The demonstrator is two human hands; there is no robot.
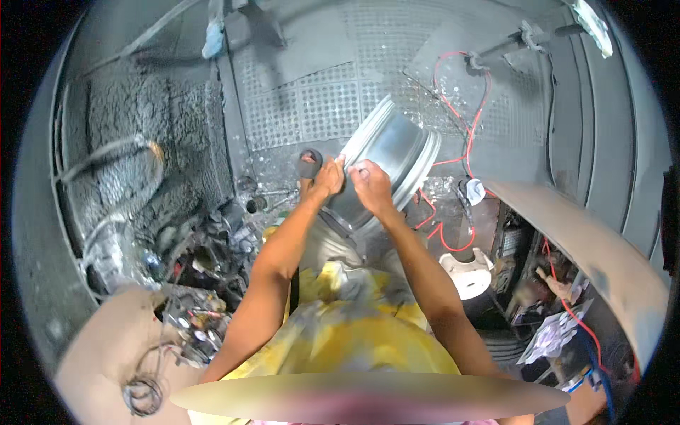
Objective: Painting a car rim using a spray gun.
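Observation:
A silver metal wheel rim (389, 145) stands tilted in front of me, its shiny barrel facing up between two pale, ridged edges. My left hand (329, 177) is closed on the rim's left edge, the fingertips partly hidden. Over the near part of the barrel, my right hand (372, 185) is closed with its fingers bunched together in a pinch. Whatever it may hold is too small to tell.
A sandalled foot (309, 164) is left of the wheel rim. A red hose (473, 134) loops across the floor to the right. Perforated mats (297, 106) lie beyond. Cluttered small items (202, 322) fill the lower left; a tan panel (588, 241) curves along the right.

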